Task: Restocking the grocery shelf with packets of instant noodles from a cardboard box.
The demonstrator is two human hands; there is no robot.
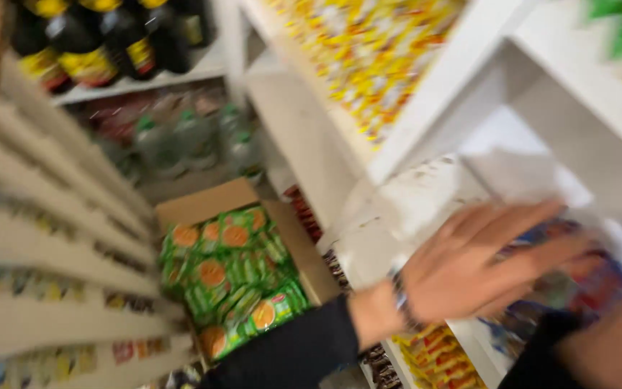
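Left hand [469,266] lies flat, fingers spread, on blurred multicoloured packets [577,288] on a white shelf [404,209]. Right hand [613,346] – grip cannot be told. Below – a cardboard box [210,202] of green-and-orange packets [235,281].

One cardboard box [210,203] of green packets, four dark bottles [95,43] — three clear bottles [192,140] below, blurred

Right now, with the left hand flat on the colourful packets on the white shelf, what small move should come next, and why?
Probably press the left hand down to steady the colourful packets. Its fingers lie spread and flat over them, not closed on any. The right hand is at the picture's edge, too blurred to judge.
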